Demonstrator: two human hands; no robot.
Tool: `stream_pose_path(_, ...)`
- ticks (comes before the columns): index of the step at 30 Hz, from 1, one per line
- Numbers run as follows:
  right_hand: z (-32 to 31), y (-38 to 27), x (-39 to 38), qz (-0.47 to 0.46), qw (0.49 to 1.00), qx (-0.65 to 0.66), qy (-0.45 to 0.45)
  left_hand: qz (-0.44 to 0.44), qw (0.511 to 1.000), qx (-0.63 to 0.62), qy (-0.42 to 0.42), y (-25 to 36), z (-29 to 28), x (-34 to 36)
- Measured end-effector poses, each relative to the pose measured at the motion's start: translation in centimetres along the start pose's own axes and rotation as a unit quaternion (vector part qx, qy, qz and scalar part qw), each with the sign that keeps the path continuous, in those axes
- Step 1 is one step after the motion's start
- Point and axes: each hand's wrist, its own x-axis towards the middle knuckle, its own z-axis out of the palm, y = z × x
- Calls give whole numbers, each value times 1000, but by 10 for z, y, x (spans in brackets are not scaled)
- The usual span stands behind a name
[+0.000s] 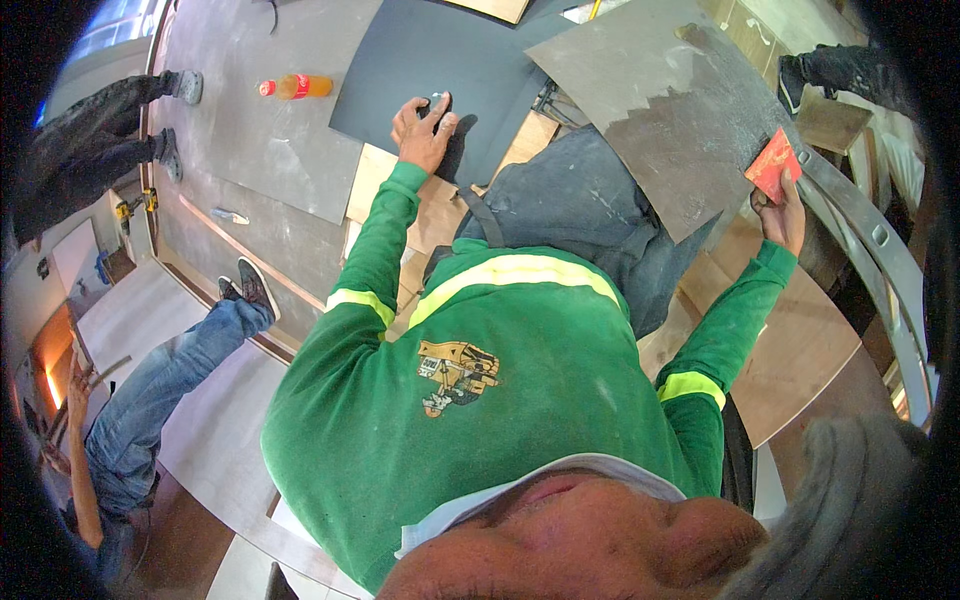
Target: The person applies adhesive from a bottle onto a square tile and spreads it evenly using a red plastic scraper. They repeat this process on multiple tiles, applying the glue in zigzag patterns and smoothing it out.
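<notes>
My left hand [424, 135] is over the dark grey sheet [385, 60], fingers curled around something small and dark that I cannot make out clearly. My right hand [778, 210] grips a flat, square red piece [773, 160], scuffed pale in places, at the right edge of a lighter grey sheet [620, 80] with a darker smeared patch on it. My dark-trousered legs [580, 190] lie between and partly under the two sheets. Pale wooden boards [530, 137] show beneath the dark sheet.
An orange drink bottle [305, 86] lies at upper left. Other people's legs appear at upper left [90, 140], lower left [170, 380] and upper right [840, 80]; one person's hand [78, 395] shows far left. A yellow drill [130, 208] sits left. Slotted metal strips [870, 225] curve along the right.
</notes>
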Motion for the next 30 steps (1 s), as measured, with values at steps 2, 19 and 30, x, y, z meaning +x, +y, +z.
stream_pose_path(2, 3, -12, 0, -3, 1000, 2, -14, 19, 997, -73, 19, -26, 15, 9)
stream_pose_path(19, -9, 30, -36, -20, 980, 195, -22, 9, 896, -179, 405, 29, 50, 152)
stream_pose_path(30, -19, 27, -54, -101, 981, 164, 37, -99, 861, -388, 312, 38, 39, 157)
